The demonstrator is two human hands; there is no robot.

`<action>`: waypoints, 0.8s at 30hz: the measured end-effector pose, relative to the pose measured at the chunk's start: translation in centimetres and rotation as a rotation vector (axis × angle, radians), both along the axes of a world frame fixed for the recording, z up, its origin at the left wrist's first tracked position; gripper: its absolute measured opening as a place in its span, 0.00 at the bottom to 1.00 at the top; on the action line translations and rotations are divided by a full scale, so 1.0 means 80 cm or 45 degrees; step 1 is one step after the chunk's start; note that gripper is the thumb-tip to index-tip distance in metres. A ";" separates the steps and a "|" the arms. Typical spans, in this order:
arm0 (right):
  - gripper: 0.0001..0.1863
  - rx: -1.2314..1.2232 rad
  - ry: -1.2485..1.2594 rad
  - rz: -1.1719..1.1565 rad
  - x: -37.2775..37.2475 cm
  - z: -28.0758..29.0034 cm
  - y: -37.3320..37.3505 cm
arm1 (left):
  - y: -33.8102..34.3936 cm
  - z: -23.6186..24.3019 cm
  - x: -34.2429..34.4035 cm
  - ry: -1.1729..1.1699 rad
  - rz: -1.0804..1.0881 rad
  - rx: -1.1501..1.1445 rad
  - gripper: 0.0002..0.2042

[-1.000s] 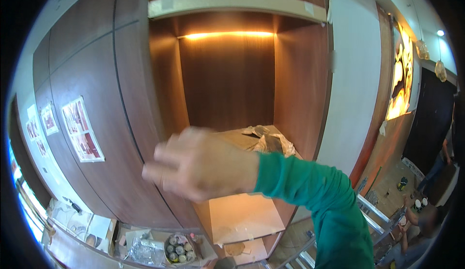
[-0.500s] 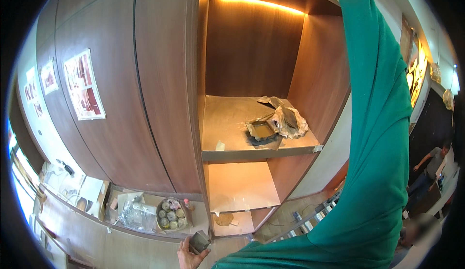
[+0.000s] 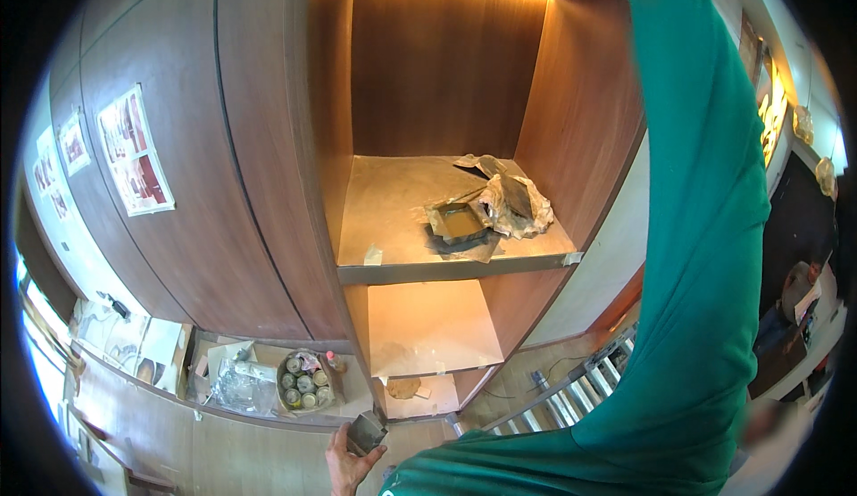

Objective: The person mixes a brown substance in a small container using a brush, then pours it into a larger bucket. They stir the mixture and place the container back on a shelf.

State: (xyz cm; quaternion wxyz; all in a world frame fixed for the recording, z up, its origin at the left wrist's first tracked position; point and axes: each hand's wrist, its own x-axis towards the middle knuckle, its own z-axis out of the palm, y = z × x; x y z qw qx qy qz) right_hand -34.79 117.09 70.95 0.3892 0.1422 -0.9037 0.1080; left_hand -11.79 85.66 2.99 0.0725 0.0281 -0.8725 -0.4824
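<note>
At the bottom middle my left hand (image 3: 348, 465) is closed around a small dark grey box-like container (image 3: 366, 433), its thumb and fingers on either side. What the container holds, if anything, I cannot make out. My right arm in a green sleeve (image 3: 692, 219) reaches up past the top edge, so the right hand is out of the picture. On the cabinet's upper shelf (image 3: 393, 197) lie a shallow dark tray (image 3: 460, 221) with brownish stuff in it and a crumpled, stained sheet of wrapping (image 3: 518, 203).
A wooden cabinet wall (image 3: 161, 228) with taped-up prints (image 3: 136, 150) stands at left. Low down are a box of round cans (image 3: 305, 380) and clear plastic wrap (image 3: 245, 384). A metal ladder (image 3: 571, 398) is beside the cabinet; another person (image 3: 794, 295) is at far right.
The view has shifted, so the cabinet sits slightly higher and further left. My left hand still grips the container. My raised green sleeve now fills more of the top edge.
</note>
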 end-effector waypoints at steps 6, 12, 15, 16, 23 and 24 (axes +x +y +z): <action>0.15 0.131 0.416 0.344 0.098 -0.060 -0.029 | 0.023 0.009 -0.001 -0.027 -0.073 -0.016 0.39; 0.11 0.589 -0.140 0.791 0.038 -0.285 -0.007 | -0.012 -0.001 0.006 0.077 0.001 -0.086 0.41; 0.15 0.661 -0.458 0.232 -0.046 -0.383 0.051 | 0.004 0.064 -0.022 0.287 -0.156 -0.111 0.40; 0.17 0.628 -0.588 0.137 -0.062 -0.397 0.063 | 0.010 0.091 -0.035 0.392 -0.208 -0.084 0.40; 0.22 0.445 -0.910 0.176 -0.084 -0.431 0.047 | 0.074 0.293 -0.138 0.878 -0.227 -0.165 0.36; 0.21 0.438 -0.898 0.201 -0.087 -0.433 0.056 | 0.086 0.304 -0.162 0.910 -0.201 -0.199 0.35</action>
